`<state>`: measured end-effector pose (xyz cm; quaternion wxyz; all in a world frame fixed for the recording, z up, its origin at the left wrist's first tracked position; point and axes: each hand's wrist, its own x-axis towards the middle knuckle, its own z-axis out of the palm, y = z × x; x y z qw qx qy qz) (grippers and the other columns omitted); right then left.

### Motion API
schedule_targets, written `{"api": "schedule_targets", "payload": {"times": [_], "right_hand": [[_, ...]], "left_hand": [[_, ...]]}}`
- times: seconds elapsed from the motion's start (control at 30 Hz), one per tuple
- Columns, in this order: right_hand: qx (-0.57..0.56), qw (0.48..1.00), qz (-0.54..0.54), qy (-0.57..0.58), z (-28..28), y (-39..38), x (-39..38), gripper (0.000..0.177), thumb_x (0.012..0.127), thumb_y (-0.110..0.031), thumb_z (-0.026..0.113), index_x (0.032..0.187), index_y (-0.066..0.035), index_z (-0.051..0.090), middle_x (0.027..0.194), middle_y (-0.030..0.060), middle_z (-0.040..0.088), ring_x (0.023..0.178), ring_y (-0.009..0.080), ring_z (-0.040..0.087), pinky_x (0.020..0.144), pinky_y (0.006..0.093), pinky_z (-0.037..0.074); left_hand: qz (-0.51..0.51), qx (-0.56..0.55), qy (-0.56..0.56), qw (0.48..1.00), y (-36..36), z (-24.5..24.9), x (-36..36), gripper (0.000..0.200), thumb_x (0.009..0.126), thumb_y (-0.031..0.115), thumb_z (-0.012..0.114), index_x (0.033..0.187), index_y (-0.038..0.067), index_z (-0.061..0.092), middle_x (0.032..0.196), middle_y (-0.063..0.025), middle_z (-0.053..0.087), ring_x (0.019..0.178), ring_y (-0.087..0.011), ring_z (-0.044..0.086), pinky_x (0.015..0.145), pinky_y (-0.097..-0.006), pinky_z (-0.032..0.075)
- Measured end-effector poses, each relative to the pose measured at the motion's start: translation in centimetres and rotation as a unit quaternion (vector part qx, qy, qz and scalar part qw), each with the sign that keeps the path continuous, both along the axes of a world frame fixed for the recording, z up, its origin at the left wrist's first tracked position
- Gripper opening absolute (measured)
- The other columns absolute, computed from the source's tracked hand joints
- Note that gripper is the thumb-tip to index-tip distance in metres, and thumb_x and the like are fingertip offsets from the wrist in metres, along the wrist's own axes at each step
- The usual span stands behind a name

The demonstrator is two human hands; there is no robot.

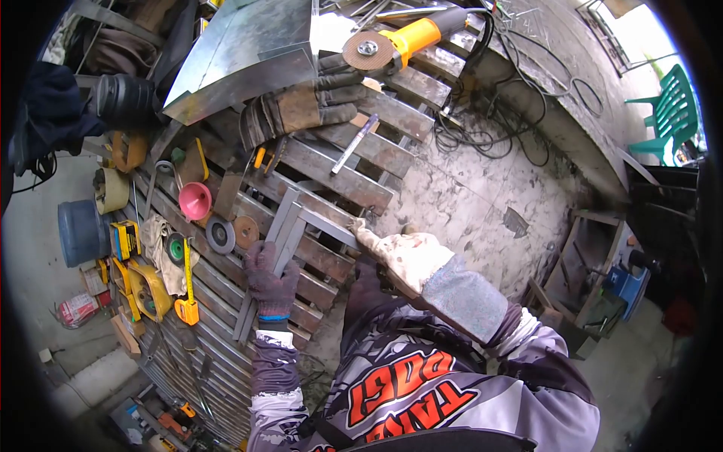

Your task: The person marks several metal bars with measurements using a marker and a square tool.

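An L-shaped grey steel tube frame (289, 218) lies on the slatted metal work table (324, 162). My left hand (272, 280), in a dark knit glove, is over the longer tube with its fingers around it. My right hand (395, 252) wears a pale, worn leather welding glove and is at the far end of the shorter tube; its grip is partly hidden by the glove. Close to my left hand are a grey grinding disc (221, 235) and a brown cutting disc (245, 232). Beyond them sits a pink funnel-like cup (195, 201).
An orange angle grinder (414, 41) rests at the back beside a leather glove (301, 109) and a sheet-metal box (248, 56). A tape measure (187, 310) lies left. Cables (497, 135) coil on the right floor; a green chair (670, 113) stands beyond.
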<state>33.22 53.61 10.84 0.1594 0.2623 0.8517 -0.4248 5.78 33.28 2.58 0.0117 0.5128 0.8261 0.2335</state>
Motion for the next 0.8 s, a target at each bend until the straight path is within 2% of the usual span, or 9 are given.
{"api": "schedule_targets", "payload": {"times": [0.1, 0.37, 0.43, 0.47, 0.53, 0.67, 0.77, 0.8], "right_hand": [[0.007, 1.000, 0.003, 0.001, -0.2, -0.1, 0.0, 0.072, 0.103, -0.015, 0.048, 0.171, -0.012, 0.024, 0.131, 0.0247, 0.072, 0.119, 0.0375, 0.073, 0.101, 0.0466, 0.057], [-0.008, 1.000, 0.004, -0.029, 0.3, 0.2, -0.3, 0.072, 0.104, -0.014, 0.047, 0.172, -0.015, 0.023, 0.138, 0.0220, 0.070, 0.125, 0.0366, 0.071, 0.110, 0.0508, 0.053], [0.023, 0.999, -0.025, 0.013, -0.3, -0.3, -0.1, 0.066, 0.099, -0.011, 0.049, 0.164, -0.013, 0.037, 0.115, 0.0192, 0.076, 0.109, 0.0407, 0.070, 0.096, 0.0459, 0.056], [0.023, 0.999, -0.024, 0.012, -0.4, -0.2, -0.2, 0.066, 0.099, -0.011, 0.049, 0.164, -0.013, 0.037, 0.115, 0.0192, 0.076, 0.109, 0.0407, 0.070, 0.096, 0.0459, 0.056], [-0.002, 0.999, 0.021, -0.039, -0.4, 0.1, -0.4, 0.071, 0.104, -0.015, 0.045, 0.171, -0.014, 0.022, 0.144, 0.0191, 0.067, 0.128, 0.0352, 0.069, 0.111, 0.0537, 0.051], [0.003, 0.998, 0.036, -0.044, 0.5, 0.3, -0.5, 0.071, 0.103, -0.014, 0.045, 0.170, -0.013, 0.022, 0.145, 0.0193, 0.067, 0.128, 0.0352, 0.069, 0.111, 0.0526, 0.051], [0.014, 0.999, 0.023, -0.035, 0.4, 0.1, -0.5, 0.071, 0.103, -0.014, 0.046, 0.170, -0.012, 0.024, 0.142, 0.0193, 0.068, 0.127, 0.0355, 0.069, 0.110, 0.0512, 0.052], [0.016, 1.000, 0.004, -0.010, 0.0, -0.1, -0.4, 0.072, 0.099, -0.013, 0.050, 0.168, -0.013, 0.029, 0.129, 0.0215, 0.071, 0.119, 0.0398, 0.070, 0.103, 0.0505, 0.054]], "left_hand": [[-0.015, -0.005, 0.038, 0.999, 0.0, 0.1, -0.4, 0.051, 0.072, 0.012, 0.077, 0.122, 0.005, 0.067, 0.127, -0.0205, 0.062, 0.115, -0.0433, 0.062, 0.101, -0.0559, 0.051], [-0.009, -0.012, 0.030, 0.999, 0.0, 0.1, -0.3, 0.050, 0.072, 0.012, 0.078, 0.121, 0.005, 0.068, 0.126, -0.0208, 0.063, 0.114, -0.0435, 0.062, 0.100, -0.0560, 0.051], [-0.009, -0.006, 0.025, 1.000, -0.1, 0.0, -0.3, 0.050, 0.072, 0.012, 0.078, 0.121, 0.005, 0.068, 0.127, -0.0208, 0.063, 0.115, -0.0435, 0.062, 0.100, -0.0559, 0.051], [-0.007, -0.005, 0.026, 1.000, -0.1, -0.1, -0.3, 0.050, 0.072, 0.012, 0.078, 0.121, 0.004, 0.068, 0.127, -0.0208, 0.063, 0.115, -0.0436, 0.061, 0.100, -0.0559, 0.051], [-0.005, -0.003, 0.028, 1.000, -0.2, -0.1, -0.3, 0.050, 0.073, 0.012, 0.078, 0.121, 0.004, 0.068, 0.127, -0.0208, 0.063, 0.116, -0.0436, 0.061, 0.100, -0.0558, 0.051], [-0.005, -0.016, 0.022, 1.000, -0.1, 0.1, -0.3, 0.051, 0.074, 0.013, 0.078, 0.123, 0.005, 0.067, 0.127, -0.0211, 0.062, 0.116, -0.0439, 0.061, 0.100, -0.0562, 0.051], [-0.004, -0.026, 0.008, 1.000, 0.0, 0.4, -0.2, 0.052, 0.075, 0.014, 0.078, 0.125, 0.005, 0.066, 0.128, -0.0212, 0.062, 0.116, -0.0441, 0.060, 0.101, -0.0566, 0.050], [-0.007, -0.029, 0.003, 1.000, 0.0, 0.4, -0.2, 0.053, 0.076, 0.014, 0.077, 0.127, 0.006, 0.065, 0.129, -0.0211, 0.062, 0.116, -0.0442, 0.059, 0.101, -0.0568, 0.049]]}}
